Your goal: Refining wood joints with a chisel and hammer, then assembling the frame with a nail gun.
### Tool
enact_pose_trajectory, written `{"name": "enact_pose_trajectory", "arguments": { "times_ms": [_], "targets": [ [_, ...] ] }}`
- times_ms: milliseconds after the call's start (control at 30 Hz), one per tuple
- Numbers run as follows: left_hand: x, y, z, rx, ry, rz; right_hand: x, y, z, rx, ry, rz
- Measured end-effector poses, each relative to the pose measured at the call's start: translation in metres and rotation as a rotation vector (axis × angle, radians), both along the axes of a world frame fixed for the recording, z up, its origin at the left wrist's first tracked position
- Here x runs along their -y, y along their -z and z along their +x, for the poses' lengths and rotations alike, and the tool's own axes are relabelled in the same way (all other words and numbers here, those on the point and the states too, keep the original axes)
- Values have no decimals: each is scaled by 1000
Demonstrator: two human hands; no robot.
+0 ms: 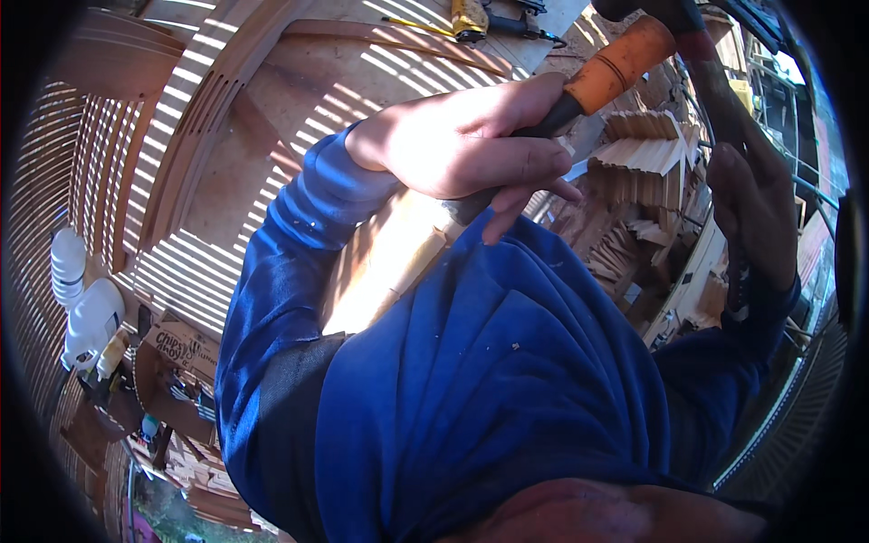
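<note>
My left hand (pixel 480 145) is closed around a chisel (pixel 620 68) with an orange and black handle. The handle's orange end points up to the right, and its blade is not clearly visible. Beneath this hand lies a pale wooden piece (pixel 394 262), close to my blue-sleeved arm and body. At the right, my right hand (pixel 756 208) grips the dark handle of a hammer (pixel 715 86). Its dark head, partly cut off by the top edge, is right by the chisel's orange end; I cannot tell whether they touch.
Curved wooden frame parts (pixel 213 109) lie at the left in striped sunlight. A yellow and black power tool (pixel 471 18) is at the top. Stacked wooden strips (pixel 638 158) stand on the right. A white jug (pixel 90 321) and a cardboard box (pixel 181 348) are at the lower left.
</note>
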State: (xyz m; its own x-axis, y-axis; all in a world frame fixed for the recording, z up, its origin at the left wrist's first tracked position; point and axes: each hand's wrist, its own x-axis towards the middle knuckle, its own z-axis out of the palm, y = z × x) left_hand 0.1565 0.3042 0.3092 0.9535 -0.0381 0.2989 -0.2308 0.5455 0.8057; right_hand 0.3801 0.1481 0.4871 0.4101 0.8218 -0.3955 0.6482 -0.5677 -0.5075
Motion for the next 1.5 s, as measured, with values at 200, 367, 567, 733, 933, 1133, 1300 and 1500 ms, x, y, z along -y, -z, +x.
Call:
{"name": "enact_pose_trajectory", "arguments": {
  "times_ms": [200,367,567,733,933,1133,1300,1500],
  "targets": [
    [3,-1,-1,-13,-4,-63,-3,3,-1,-35,4,107],
    [2,-5,-5,-39,-11,-84,-5,2,8,-46,147,133],
    [3,1,-5,-31,15,-101,-6,4,2,-133,73,71],
    [2,1,-7,-30,19,-105,-5,9,-10,-109,-23,46],
    [1,-5,-13,-137,11,-58,-2,11,25,-71,48,92],
    [2,0,-12,-125,43,-68,-3,2,20,-5,89,155],
    [4,-1,-17,-137,-26,-112,-4,17,-11,-69,-34,4],
    [5,-5,-19,-194,-29,-74,-4,21,-16,19,37,84]
  ]
}}
